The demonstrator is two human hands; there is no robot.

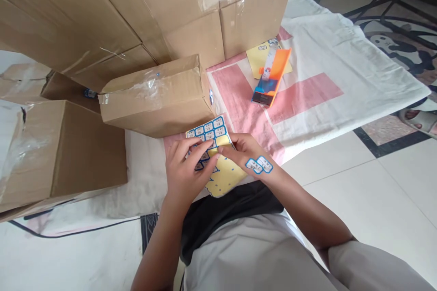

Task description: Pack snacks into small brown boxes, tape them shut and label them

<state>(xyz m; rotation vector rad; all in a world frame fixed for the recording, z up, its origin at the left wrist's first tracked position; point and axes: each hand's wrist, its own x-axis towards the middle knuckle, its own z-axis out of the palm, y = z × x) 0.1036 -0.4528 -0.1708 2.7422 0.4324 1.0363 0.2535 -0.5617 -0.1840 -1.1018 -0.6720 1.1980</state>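
A yellow-backed sheet of blue-edged label stickers (pixel 223 175) lies tilted between my hands at the table's front edge. Several printed labels remain on its upper part; bare yellow backing shows lower down. My right hand (pixel 244 148) grips the sheet's right edge, thumb on top and fingers underneath. Two of the labels (pixel 259 165) are stuck on my right wrist. Over the sheet's left side, my left hand (pixel 187 166) has its fingers bent and apart, touching the labels. Its thumb and forefinger tips are close to my right thumb, with sheet visible between them.
A closed, taped carton (pixel 160 95) lies just beyond the sheet, before a wall of stacked cartons (pixel 191 0). Another carton (pixel 92 145) stands left. On the cloth (pixel 314 54) are an orange tape dispenser (pixel 273 77) and a second yellow sheet (pixel 254 59). A person's foot (pixel 419 118) shows right.
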